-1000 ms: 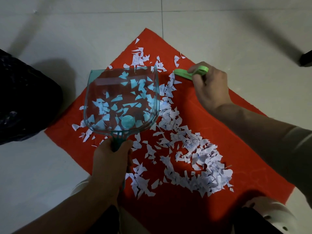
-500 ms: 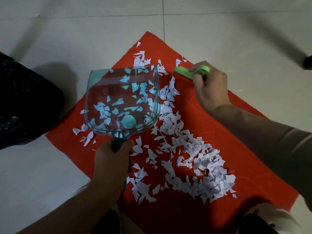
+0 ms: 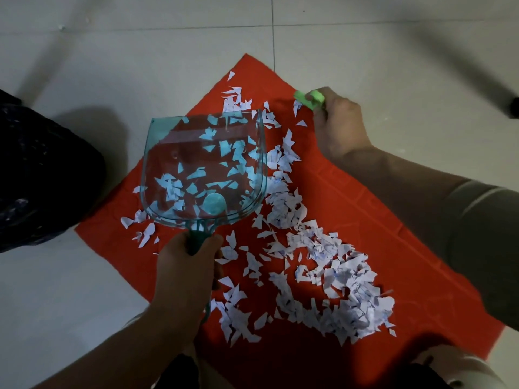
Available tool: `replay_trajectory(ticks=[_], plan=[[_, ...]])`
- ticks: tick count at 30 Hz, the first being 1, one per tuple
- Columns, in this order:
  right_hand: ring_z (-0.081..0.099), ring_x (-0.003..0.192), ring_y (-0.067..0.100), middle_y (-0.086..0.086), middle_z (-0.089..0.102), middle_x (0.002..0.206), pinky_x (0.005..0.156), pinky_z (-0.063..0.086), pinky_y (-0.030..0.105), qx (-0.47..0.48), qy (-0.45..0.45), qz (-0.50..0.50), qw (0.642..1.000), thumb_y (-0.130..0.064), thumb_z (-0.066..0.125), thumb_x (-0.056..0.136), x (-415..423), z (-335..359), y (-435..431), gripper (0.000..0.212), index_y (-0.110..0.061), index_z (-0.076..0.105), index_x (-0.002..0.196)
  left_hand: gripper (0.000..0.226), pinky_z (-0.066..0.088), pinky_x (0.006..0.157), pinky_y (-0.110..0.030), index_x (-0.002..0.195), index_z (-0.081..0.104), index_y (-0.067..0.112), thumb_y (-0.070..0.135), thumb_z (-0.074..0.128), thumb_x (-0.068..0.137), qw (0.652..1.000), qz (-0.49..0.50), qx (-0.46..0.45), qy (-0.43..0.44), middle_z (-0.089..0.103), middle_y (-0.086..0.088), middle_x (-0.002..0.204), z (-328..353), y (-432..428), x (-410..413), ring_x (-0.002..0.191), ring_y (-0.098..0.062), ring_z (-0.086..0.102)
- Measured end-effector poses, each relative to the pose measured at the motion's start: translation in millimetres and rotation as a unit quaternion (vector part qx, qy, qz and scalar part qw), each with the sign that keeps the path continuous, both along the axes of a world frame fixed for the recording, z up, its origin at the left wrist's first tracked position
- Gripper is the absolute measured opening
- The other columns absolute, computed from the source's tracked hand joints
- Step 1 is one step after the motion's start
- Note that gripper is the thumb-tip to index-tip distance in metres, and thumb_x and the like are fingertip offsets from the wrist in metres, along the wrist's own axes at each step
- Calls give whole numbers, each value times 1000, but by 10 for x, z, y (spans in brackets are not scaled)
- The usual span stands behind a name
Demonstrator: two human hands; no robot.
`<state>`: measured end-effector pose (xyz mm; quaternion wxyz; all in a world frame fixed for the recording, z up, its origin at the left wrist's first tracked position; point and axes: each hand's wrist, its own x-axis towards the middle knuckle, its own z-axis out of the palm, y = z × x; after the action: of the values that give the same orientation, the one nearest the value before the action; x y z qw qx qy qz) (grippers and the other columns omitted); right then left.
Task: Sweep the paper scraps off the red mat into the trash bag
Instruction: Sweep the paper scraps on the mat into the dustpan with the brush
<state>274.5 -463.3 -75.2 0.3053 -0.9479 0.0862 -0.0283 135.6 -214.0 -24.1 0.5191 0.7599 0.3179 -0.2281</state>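
Head view: one camera looks down on both hands over the mat.
Left hand (image 3: pixel 185 265): fingers are wrapped tight round the stem of a clear teal dustpan (image 3: pixel 202 169), whose mouth points away from the person.
Right hand (image 3: pixel 339 127): clamped on a green brush (image 3: pixel 309 98) at the mat's far edge. The bristles are hidden.
Paper scraps (image 3: pixel 337 290): strewn over the red mat (image 3: pixel 379 220), thickest in a heap at the near right. More show through the pan, and I cannot tell whether they lie in it or under it.
Step in hand: probably drawing the far scraps toward the pan.
Doing it well: lay the pan's lip flat on the mat and hold it firm. Brush in short, low strokes, because light paper will likely flutter or slip under a raised lip.
Trash bag (image 3: pixel 42 169): black, just beside the mat's left corner.
Floor (image 3: pixel 140 66): pale tiles with grout lines, dimly lit and crossed by long shadows.
Room: a dark object (image 3: pixel 514 108) at the right edge is too small to identify.
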Motion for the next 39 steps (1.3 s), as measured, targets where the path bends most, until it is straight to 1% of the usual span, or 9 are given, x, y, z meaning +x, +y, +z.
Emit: replay_trajectory(ticks=[6,12,17,19,22,26,32,35,39], plan=[[46,54,8,4,64,78,57,39,30,62,-69,0,996,-20,41,90,-166,95,49,26,-10,64,99,9,45,42,-22,91,62,11,20,60,91,1000,11,-3,-3,58,-5,60,13,3,50,45,-12,50],[59,85,28,13,68,100,74,45,35,21,-64,-41,997,-17,40,94,-114,8,-33,33,-10,62,118,8,43,41,-19,94,62,13,20,60,92,1000,15,-4,-2,57,-4,62,28,4,46,46,-12,50],[42,54,4,7,64,85,51,30,16,34,-9,9,999,-12,44,96,-81,-21,46,28,-10,64,116,9,43,41,-21,96,62,13,20,60,92,1000,18,-7,3,57,-4,62,17,6,38,47,-12,50],[40,50,5,4,63,77,48,30,18,70,-28,3,997,-13,43,94,-132,14,72,25,-11,66,105,10,43,42,-21,96,62,11,20,60,91,1000,20,-12,5,57,-3,61,16,6,39,46,-11,50],[43,52,10,3,61,74,53,37,25,99,-68,-28,992,-15,42,90,-176,52,84,25,-11,65,97,10,43,44,-24,95,62,11,20,60,91,1000,23,-9,5,57,-4,62,23,22,45,47,-12,50],[39,54,7,1,56,76,59,33,27,81,-60,-50,994,-17,41,91,-81,51,52,31,-10,65,110,9,44,44,-24,94,61,11,20,59,92,1000,25,-10,6,56,-4,62,32,23,41,47,-13,50],[40,43,5,-8,54,64,44,28,12,98,9,5,995,-13,45,94,-157,18,144,25,-15,68,102,10,43,41,-21,95,61,10,20,60,91,1000,20,-7,7,56,-4,62,40,32,35,45,-12,49],[43,46,1,-9,57,66,49,31,14,127,-25,0,992,-13,44,91,-235,63,177,25,-16,68,90,10,44,41,-21,94,61,10,20,60,91,1000,21,-4,5,56,-4,62,44,33,42,46,-12,48],[40,47,5,-4,61,74,46,32,15,125,-45,-34,990,-11,43,93,-208,104,163,27,-14,68,100,8,43,42,-22,93,61,11,19,59,91,1000,27,-3,6,56,-5,62,56,33,34,46,-13,49]])
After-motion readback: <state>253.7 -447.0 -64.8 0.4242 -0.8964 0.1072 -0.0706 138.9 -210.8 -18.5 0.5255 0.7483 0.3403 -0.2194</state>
